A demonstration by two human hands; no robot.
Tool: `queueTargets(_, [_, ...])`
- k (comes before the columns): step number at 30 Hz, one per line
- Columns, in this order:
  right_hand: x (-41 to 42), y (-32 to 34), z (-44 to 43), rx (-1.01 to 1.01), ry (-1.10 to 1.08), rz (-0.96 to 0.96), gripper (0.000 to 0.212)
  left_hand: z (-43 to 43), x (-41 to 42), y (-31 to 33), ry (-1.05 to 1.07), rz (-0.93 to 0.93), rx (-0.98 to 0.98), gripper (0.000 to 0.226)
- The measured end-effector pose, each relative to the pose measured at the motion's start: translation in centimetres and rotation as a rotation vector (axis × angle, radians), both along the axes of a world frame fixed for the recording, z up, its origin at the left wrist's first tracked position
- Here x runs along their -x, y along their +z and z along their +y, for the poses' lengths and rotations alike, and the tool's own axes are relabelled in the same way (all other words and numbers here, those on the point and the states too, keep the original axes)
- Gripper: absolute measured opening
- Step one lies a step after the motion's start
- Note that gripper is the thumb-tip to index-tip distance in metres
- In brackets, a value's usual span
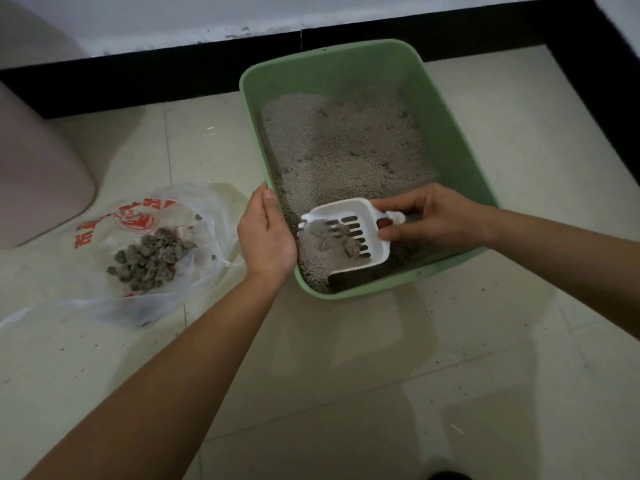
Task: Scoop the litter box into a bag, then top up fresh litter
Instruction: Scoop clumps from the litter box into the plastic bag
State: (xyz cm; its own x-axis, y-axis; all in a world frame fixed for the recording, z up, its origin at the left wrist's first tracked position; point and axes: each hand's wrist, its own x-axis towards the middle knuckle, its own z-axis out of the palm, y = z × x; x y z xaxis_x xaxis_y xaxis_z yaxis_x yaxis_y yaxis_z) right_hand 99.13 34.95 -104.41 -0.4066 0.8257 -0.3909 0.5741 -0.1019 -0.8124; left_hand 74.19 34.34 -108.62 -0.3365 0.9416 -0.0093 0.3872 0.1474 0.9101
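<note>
Seen from above, a person's left hand (266, 233) and right hand (429, 216) are bare; the left forearm (194, 358) and right forearm (554, 233) are likewise uncovered all the way to the frame's edges. The left thumbnail (269, 194) is trimmed short.

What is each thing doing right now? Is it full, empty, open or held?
Litter box: holds grey litter.
Scoop: loaded with clumps, low in the box.
Bag: open on the floor, clumps inside.
Left grip: holds the box's rim.
Right grip: holds the scoop's handle.
</note>
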Motion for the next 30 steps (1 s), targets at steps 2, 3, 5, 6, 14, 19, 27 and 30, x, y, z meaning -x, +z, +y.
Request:
queueTargets(2, [-0.5,0.6,0.1,-0.021,-0.073,0.051,0.052,0.0,0.0,0.0,0.005,0.002,0.013,0.038])
queueTargets(3, [-0.7,0.7,0.2,-0.041,-0.103,0.053,0.051,0.0,0.0,-0.1,0.005,0.001,0.012,0.038])
queueTargets(5, [-1.0,1.1,0.4,-0.073,-0.131,0.038,0.049,0.1,0.0,0.0,-0.001,-0.004,0.003,0.037])
queueTargets(6, [-1.1,1.4,0.4,-0.086,-0.132,0.025,0.048,0.1,0.0,-0.1,-0.005,-0.003,0.0,0.037])
queueTargets(14, [-0.1,2.6,0.2,-0.216,-0.295,0.006,0.044,0.0,0.2,0.2,-0.028,0.019,-0.01,0.037])
queueTargets(19, [0.6,3.7,-0.6,-0.236,-0.359,0.009,0.044,0.0,0.5,0.3,-0.054,0.047,0.001,0.036])
queueTargets(27, [1.7,5.3,-1.3,-0.241,-0.405,-0.055,0.04,0.7,4.5,0.8,-0.263,0.195,0.04,0.034])
queueTargets(30, [2.6,5.6,-1.3,-0.238,-0.41,-0.062,0.04,0.7,8.2,1.5,-0.254,0.433,-0.042,0.031])
